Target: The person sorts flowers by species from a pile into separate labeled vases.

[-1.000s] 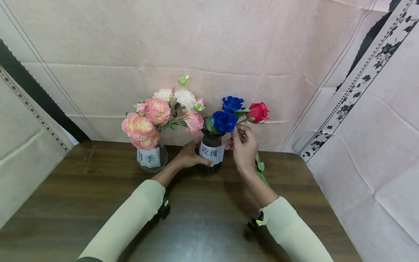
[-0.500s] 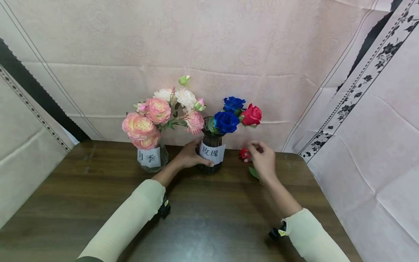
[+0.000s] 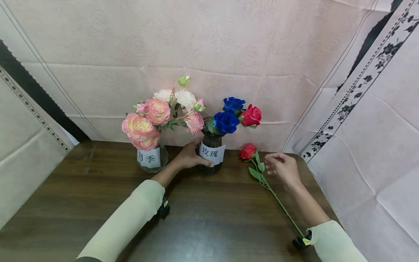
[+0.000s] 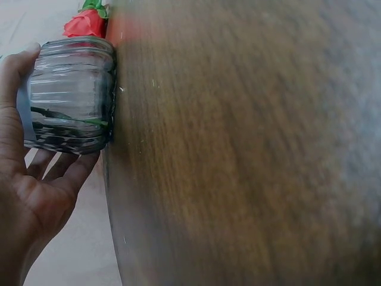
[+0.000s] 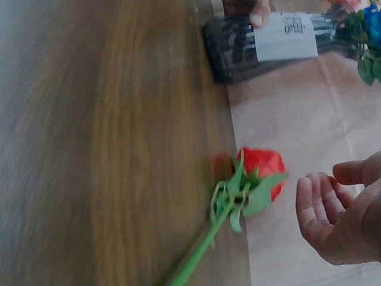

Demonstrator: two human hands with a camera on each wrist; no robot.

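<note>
My left hand [image 3: 190, 155] grips the lower part of a dark glass vase [image 3: 211, 140], thumb across its front beside a white paper label. Two blue roses [image 3: 226, 122] and a red rose [image 3: 251, 115] stand in that vase, leaning right. On the table to its right lies another red rose [image 3: 247, 151], its green stem [image 3: 284, 208] running toward the front right. My right hand [image 3: 282, 169] hovers just right of this rose's leaves, fingers loosely bent and holding nothing. In the right wrist view, a gap shows between that hand [image 5: 339, 205] and the lying rose [image 5: 262, 170].
A clear glass vase [image 3: 162, 160] with a white label stands left of the dark one. It bears pink flowers [image 3: 139, 127] and white flowers [image 3: 185, 99], some reaching close to the dark vase. Patterned cloth [image 3: 229, 43] hangs behind the brown table [image 3: 183, 225].
My right hand has let go of the red rose in the vase and moved right and down, past the rose on the table. The left hand has stayed on the vase.
</note>
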